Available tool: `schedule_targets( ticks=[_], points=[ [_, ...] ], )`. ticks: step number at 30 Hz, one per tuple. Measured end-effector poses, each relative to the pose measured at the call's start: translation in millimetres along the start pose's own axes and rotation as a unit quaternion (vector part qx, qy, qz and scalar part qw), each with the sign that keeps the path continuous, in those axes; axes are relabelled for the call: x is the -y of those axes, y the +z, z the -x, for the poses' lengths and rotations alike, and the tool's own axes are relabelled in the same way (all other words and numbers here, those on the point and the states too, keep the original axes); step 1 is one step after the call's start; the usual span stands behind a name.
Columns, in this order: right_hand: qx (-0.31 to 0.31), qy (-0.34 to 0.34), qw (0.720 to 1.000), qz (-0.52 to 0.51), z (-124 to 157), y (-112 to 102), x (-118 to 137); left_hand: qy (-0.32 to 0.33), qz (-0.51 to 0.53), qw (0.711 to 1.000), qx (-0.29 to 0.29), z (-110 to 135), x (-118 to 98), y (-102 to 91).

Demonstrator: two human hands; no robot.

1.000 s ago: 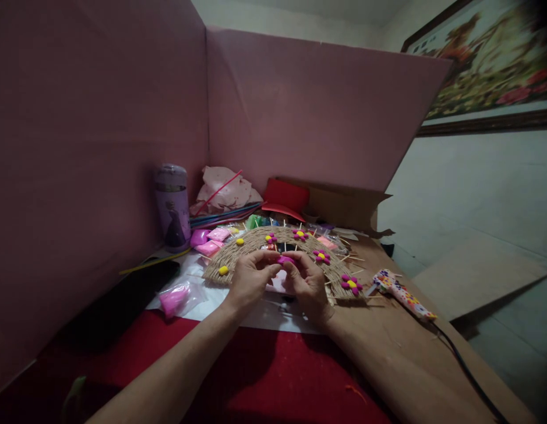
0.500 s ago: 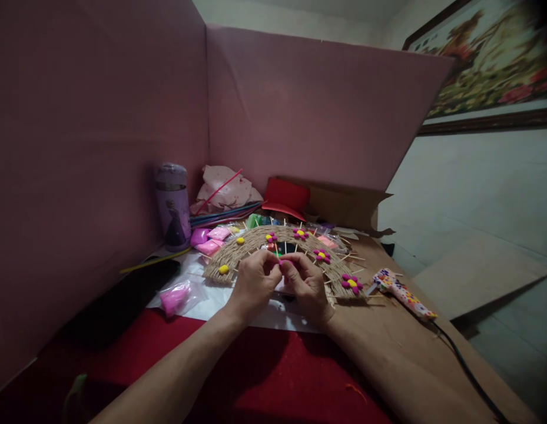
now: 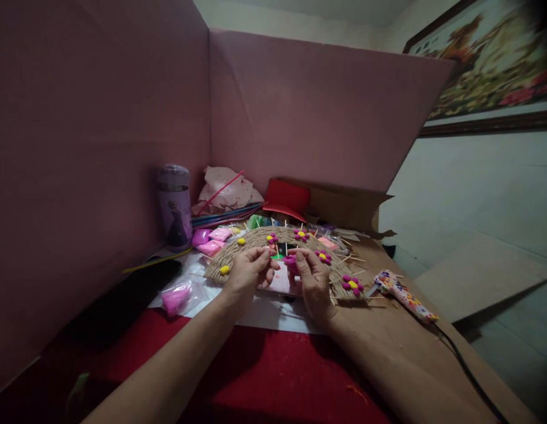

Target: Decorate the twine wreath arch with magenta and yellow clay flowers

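Observation:
My right hand (image 3: 314, 282) is closed on a lump of magenta modelling clay (image 3: 291, 263), held between thumb and fingers. To its left, my left hand (image 3: 247, 277) is pinched, thumb against fingertips; whatever it grips is too small to make out. Both hands hover over the near side of a twine-wrapped arch (image 3: 231, 254) with thin sticks poking out of its edges. Magenta clay flowers with yellow centres, such as one flower (image 3: 352, 285), sit on its right half and top. Plain yellow clay discs, one disc (image 3: 224, 270) among them, lie on the left half.
A flower-patterned glue gun (image 3: 403, 294) with a black cord lies at the right. Bagged pink clay (image 3: 176, 299) is at the left, near a purple tumbler (image 3: 173, 209). Behind the arch are a red cap (image 3: 287, 195) and pink panels (image 3: 321, 112).
My hands have moved apart from a fingertip-to-fingertip pinch. The magenta clay lump now shows in my right hand, and a gap has opened between the hands.

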State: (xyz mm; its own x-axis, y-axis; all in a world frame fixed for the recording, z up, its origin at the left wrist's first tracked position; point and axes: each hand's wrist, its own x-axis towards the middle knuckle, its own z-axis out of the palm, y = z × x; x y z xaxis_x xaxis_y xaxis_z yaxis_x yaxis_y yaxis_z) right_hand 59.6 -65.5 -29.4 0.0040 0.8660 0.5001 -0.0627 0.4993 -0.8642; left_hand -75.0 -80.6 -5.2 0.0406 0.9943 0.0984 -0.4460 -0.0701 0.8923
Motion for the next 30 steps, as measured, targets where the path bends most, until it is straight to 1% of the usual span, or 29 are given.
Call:
schedule_targets(
  ticks=[3, 6, 8, 11, 14, 17, 22, 24, 26, 27, 29, 30],
  points=[
    [-0.001, 0.001, 1.0, 0.006, 1.2, 0.0, 0.8, -0.006, -0.014, 1.0, 0.006, 0.2, 0.7, -0.7],
    [0.007, -0.002, 1.0, 0.004, 1.8, -0.7, 0.4, 0.012, -0.043, 0.999, -0.019, 0.4, 2.6, -0.5],
    [0.021, -0.004, 1.0, 0.005, 2.2, -1.3, -0.1, 0.011, -0.056, 0.998, -0.028, 1.2, 3.5, 0.9],
    [0.041, -0.009, 0.999, 0.014, 2.9, -1.4, -0.2, 0.009, -0.072, 0.997, -0.004, 3.8, 2.7, 3.9],
    [0.045, 0.004, 0.999, -0.003, 3.7, -0.5, 0.3, 0.025, -0.089, 0.996, 0.015, 6.8, -0.1, 6.7],
    [0.05, 0.025, 0.998, -0.034, 4.4, 0.3, 0.5, 0.043, -0.112, 0.993, 0.019, 8.3, -1.4, 8.1],
    [0.063, 0.028, 0.997, -0.035, 5.6, 0.5, 0.3, 0.083, -0.167, 0.982, 0.01, 5.6, 5.6, 6.7],
    [0.064, 0.032, 0.997, -0.04, 5.9, 0.6, 0.4, 0.104, -0.208, 0.973, -0.004, 3.2, 9.4, 4.5],
    [0.06, 0.032, 0.997, -0.042, 5.6, 1.0, 0.9, 0.132, -0.236, 0.962, -0.043, 0.4, 11.1, 1.5],
    [0.052, 0.031, 0.997, -0.044, 5.3, 1.2, 1.3, 0.143, -0.233, 0.96, -0.068, -0.9, 10.8, -0.1],
    [0.026, 0.032, 0.998, -0.048, 4.1, 1.4, 2.0, 0.146, -0.181, 0.967, -0.104, -2.9, 8.4, -2.8],
    [0.012, 0.034, 0.998, -0.05, 3.3, 1.3, 2.2, 0.135, -0.138, 0.976, -0.102, -3.4, 6.6, -3.7]
  ],
)
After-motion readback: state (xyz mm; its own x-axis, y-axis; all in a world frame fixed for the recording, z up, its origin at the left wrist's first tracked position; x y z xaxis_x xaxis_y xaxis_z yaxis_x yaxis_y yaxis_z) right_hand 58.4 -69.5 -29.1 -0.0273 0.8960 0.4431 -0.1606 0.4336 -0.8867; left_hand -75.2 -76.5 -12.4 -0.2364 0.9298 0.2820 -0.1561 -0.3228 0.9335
